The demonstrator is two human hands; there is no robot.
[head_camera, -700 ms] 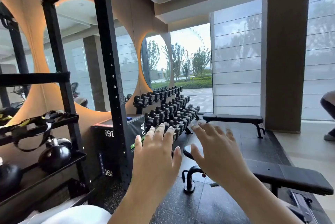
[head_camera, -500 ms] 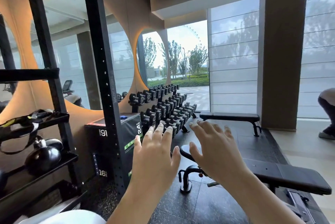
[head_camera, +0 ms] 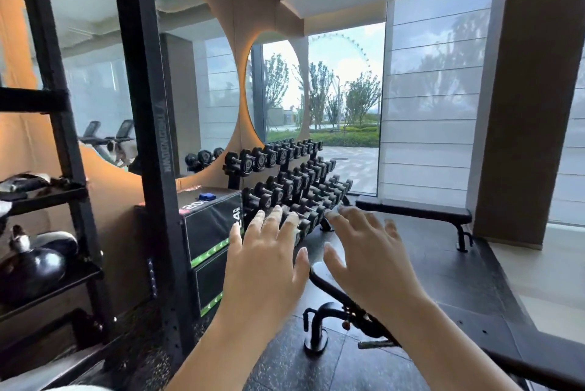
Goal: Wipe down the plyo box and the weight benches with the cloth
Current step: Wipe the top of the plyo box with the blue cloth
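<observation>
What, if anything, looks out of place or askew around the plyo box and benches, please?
Little stands out. A small blue bundle, probably the cloth, lies loose on top of the plyo box. The dumbbells sit in tidy rows and the far bench stands level. The left hand and right hand hold nothing.

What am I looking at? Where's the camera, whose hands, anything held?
No machine: a person wears one wide-angle camera on the head, looking forward and down. So you see their own left hand and right hand stretched out, fingers spread, holding nothing. It is a gym. Ahead left stands a black plyo box with a small blue item on top, possibly the cloth. Beyond it is a dumbbell rack. The far weight bench stands by the window; the near weight bench sits below the right hand.
</observation>
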